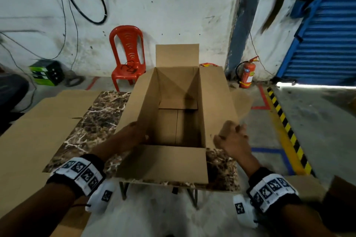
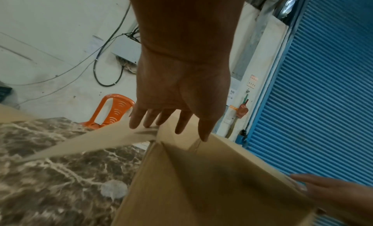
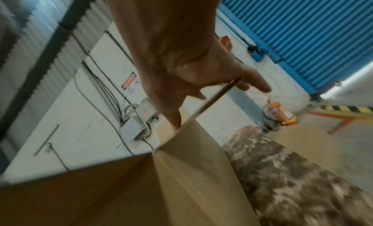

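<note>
Head view: upward-open box runs away; left hand flat, right hand pinching flap.

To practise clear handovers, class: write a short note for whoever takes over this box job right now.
The left hand is open, straight fingers on the left flap.
The right hand pinches the right flap between thumb and fingers.
The box stands upright and empty on the marble table, all four top flaps open.
Done: bottom flaps folded in. Left: probably folding the top flaps shut.
</note>
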Demonstrator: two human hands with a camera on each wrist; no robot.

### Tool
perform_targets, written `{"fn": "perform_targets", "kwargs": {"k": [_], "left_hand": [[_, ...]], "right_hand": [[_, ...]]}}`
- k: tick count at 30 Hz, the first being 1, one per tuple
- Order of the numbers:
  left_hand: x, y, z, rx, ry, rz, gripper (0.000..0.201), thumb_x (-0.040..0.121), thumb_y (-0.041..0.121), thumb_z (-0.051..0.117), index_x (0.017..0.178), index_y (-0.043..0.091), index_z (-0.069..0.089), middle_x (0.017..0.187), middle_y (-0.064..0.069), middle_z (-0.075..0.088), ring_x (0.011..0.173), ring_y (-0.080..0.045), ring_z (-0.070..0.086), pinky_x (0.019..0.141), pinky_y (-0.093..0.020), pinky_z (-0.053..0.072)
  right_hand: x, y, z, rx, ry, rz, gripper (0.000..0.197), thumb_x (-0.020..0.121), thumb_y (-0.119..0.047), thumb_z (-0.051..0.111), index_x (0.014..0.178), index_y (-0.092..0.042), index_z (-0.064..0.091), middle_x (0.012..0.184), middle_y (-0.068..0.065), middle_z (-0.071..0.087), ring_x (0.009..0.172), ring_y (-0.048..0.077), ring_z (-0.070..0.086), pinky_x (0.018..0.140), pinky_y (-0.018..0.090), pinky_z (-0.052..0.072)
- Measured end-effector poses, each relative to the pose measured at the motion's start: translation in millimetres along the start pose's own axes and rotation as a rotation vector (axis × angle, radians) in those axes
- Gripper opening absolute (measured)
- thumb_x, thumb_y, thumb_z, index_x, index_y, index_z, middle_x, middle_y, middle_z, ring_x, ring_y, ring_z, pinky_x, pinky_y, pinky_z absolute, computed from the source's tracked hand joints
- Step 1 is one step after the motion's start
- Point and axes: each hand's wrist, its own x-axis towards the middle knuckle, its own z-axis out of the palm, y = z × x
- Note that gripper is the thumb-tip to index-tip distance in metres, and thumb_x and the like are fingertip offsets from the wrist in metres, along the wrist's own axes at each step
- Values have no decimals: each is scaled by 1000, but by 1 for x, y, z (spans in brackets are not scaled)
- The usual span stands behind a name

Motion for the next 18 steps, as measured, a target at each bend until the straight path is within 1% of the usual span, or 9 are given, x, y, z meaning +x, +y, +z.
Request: {"fn": "perform_targets", "kwargs": {"k": [3, 5, 7, 9, 11, 13, 15, 16, 18], "left_hand": [[-1, -10, 28, 71, 57, 3, 87, 76, 75, 18, 126, 19, 61, 138, -10, 50, 135, -30, 36, 118, -42, 19], [-3, -20, 53, 122, 108, -35, 93, 80, 78, 4, 122, 20, 63, 131, -9, 56, 136, -29, 38, 121, -44, 7], [-3, -22, 68, 169, 180, -56, 97, 86, 77, -6, 116, 18, 65, 123, -9, 60, 133, -31, 42, 121, -47, 7], [1, -26, 77, 201, 204, -86, 91, 90, 72, -5, 112, 17, 65, 118, -9, 61, 130, -30, 44, 122, -48, 10], [6, -30, 79, 186, 249, -111, 90, 89, 73, -6, 115, 20, 61, 123, -9, 58, 135, -32, 39, 122, -48, 10], [9, -25, 77, 151, 258, -156, 87, 88, 76, -5, 118, 24, 57, 133, -10, 52, 142, -36, 28, 122, -48, 10], [3, -9, 70, 103, 255, -176, 65, 97, 65, 10, 122, 24, 55, 141, -10, 45, 147, -35, 15, 120, -48, 10], [1, -1, 68, 111, 263, -178, 55, 101, 56, 16, 124, 23, 53, 145, -9, 42, 148, -33, 11, 119, -48, 11], [1, 7, 66, 93, 299, -146, 44, 104, 43, 22, 123, 19, 54, 145, -10, 45, 148, -28, 13, 118, -45, 14]], "right_hand": [[-7, 6, 12, 283, 159, 96, 101, 71, -72, 69, 142, -14, 26, 143, 18, 35, 126, 40, 39, 93, 44, 43], [-19, 7, 21, 418, 208, 104, 101, 72, -66, 74, 143, -10, 29, 138, 14, 43, 126, 35, 40, 94, 40, 41], [-20, 3, 30, 551, 271, 165, 108, 71, -58, 80, 146, -8, 21, 139, 15, 46, 129, 35, 41, 99, 41, 42], [-20, 1, 34, 701, 349, 245, 113, 67, -50, 85, 147, -9, 16, 135, 19, 51, 124, 37, 49, 100, 44, 47], [-11, 2, 37, 961, 398, 354, 107, 69, -29, 88, 148, -11, 18, 129, 15, 56, 117, 32, 57, 100, 46, 50], [-8, 3, 37, 1408, 353, 468, 93, 71, -14, 86, 145, -11, 29, 123, 12, 61, 105, 27, 63, 87, 44, 57], [-11, -1, 36, 1712, 185, 479, 51, 82, -18, 77, 127, -13, 53, 119, 13, 67, 90, 24, 67, 69, 36, 58], [-15, -8, 36, 1732, 83, 445, 31, 88, -24, 70, 116, -17, 60, 116, 11, 68, 88, 24, 66, 70, 36, 56], [-18, -18, 44, 1609, -42, 360, 20, 93, -34, 62, 110, -23, 61, 112, 10, 69, 98, 27, 64, 85, 41, 53]]}}
